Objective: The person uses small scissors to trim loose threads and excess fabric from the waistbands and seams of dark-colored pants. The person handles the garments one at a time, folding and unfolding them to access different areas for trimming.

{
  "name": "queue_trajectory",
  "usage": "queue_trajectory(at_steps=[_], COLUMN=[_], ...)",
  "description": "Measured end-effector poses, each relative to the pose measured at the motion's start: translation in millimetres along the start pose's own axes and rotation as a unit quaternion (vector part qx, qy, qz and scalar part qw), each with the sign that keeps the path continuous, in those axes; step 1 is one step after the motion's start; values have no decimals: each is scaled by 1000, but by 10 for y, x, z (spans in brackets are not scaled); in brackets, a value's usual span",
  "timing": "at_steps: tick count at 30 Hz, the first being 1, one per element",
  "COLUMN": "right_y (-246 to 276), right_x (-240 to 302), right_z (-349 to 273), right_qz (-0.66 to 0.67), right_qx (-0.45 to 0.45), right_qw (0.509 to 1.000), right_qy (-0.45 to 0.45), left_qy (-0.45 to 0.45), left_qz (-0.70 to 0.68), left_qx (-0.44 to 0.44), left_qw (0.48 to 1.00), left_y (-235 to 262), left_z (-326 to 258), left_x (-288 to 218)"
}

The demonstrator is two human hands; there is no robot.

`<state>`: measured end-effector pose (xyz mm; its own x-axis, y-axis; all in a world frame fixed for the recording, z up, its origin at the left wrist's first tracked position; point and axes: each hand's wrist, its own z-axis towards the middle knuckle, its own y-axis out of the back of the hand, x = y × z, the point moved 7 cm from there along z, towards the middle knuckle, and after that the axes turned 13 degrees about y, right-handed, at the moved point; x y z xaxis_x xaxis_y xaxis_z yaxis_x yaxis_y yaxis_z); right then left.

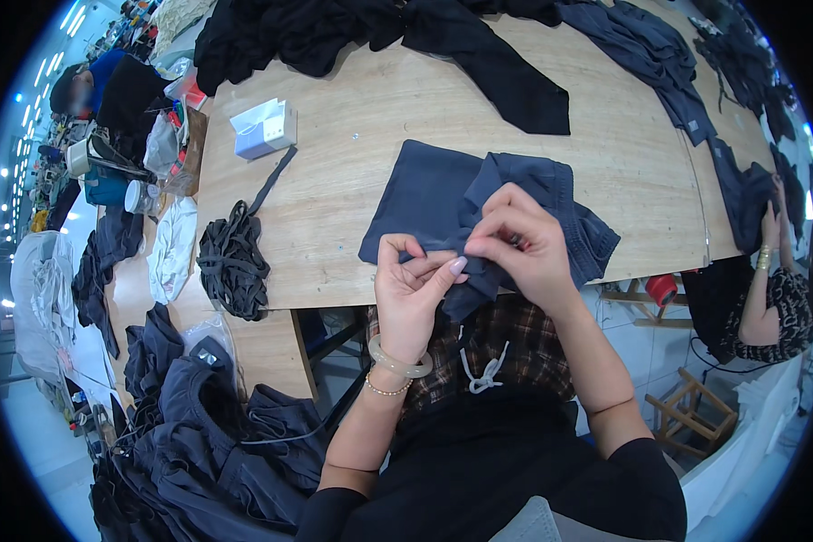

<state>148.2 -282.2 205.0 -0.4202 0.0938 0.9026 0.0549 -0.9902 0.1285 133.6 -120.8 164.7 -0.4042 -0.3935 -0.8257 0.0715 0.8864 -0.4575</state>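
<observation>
Dark blue-grey trousers with a gathered elastic waistband at the right end lie folded on the wooden table's near edge, partly overhanging it. My right hand is above the fold, its thumb and forefinger pinching a bit of the cloth. Close beside it, my left hand holds the bunched cloth between thumb and fingers, with the thumbtip almost meeting the right fingertips. Bracelets circle my left wrist. Whether a thread or other small item is between my fingertips cannot be made out.
Left on the table are a tissue box and a bundle of dark straps. Black garments line the far side. Dark clothes are heaped at lower left. At right are a co-worker's arm and a wooden stool.
</observation>
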Motion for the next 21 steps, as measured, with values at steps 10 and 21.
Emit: queue_trajectory(at_steps=[10, 21], right_y=[261, 153], right_x=[201, 274], right_z=[25, -80], right_qz=[-135, -284], right_qx=[-31, 39], right_qw=[990, 953], right_qy=[-17, 95], left_qy=[27, 50], left_qz=[-3, -37], left_qx=[-7, -1], left_qw=[1000, 998], left_y=[-6, 13], left_z=[7, 32], left_x=[-56, 4])
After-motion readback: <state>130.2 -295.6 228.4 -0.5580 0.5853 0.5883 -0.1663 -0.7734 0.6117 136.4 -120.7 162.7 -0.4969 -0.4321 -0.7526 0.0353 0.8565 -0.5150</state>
